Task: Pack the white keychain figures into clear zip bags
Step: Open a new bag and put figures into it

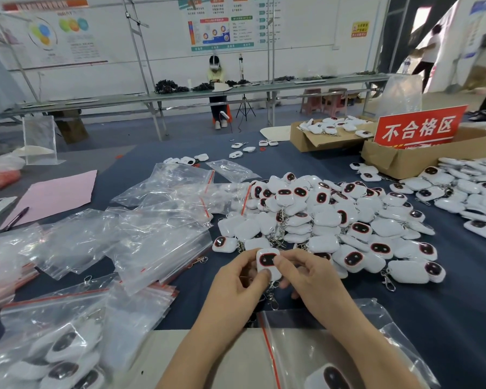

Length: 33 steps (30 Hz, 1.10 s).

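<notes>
Packing looks to be at the pick-and-check step: in the head view the left hand and right hand together pinch one figure, thumbs on its face, just before the pile. The next move probably calls for freeing one hand to open a bag and slide the figure in.

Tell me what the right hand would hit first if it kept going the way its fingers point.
The right hand points left and pinches the white keychain figure, so that comes first. Pushed on, it would likely press the figure against the left hand, which holds the other side; depth there is unclear.
</notes>
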Each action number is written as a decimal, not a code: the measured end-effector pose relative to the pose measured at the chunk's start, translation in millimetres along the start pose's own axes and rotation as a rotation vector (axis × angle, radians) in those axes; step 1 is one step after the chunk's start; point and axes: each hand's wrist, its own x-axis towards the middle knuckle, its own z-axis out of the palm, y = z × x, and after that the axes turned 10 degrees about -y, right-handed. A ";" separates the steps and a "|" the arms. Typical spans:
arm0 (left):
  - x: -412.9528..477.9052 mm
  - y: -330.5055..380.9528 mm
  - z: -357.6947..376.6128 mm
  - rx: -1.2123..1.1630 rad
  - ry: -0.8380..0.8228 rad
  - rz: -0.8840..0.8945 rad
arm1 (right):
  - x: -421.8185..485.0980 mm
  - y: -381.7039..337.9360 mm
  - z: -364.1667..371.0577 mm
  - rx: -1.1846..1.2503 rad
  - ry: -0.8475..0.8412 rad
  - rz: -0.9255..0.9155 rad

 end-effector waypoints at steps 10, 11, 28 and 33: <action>1.3 -4.1 0.1 0.033 0.012 -0.020 | 0.0 -1.3 1.2 0.006 -0.021 0.005; 1.2 -4.6 0.2 0.028 0.008 -0.019 | 0.0 -1.0 1.0 0.006 -0.019 0.007; 2.4 -6.7 1.2 0.001 0.028 0.006 | -0.7 -5.1 3.5 0.041 -0.011 0.007; 2.5 -7.5 1.4 0.002 0.032 0.017 | -4.3 -9.9 2.7 0.011 -0.023 -0.043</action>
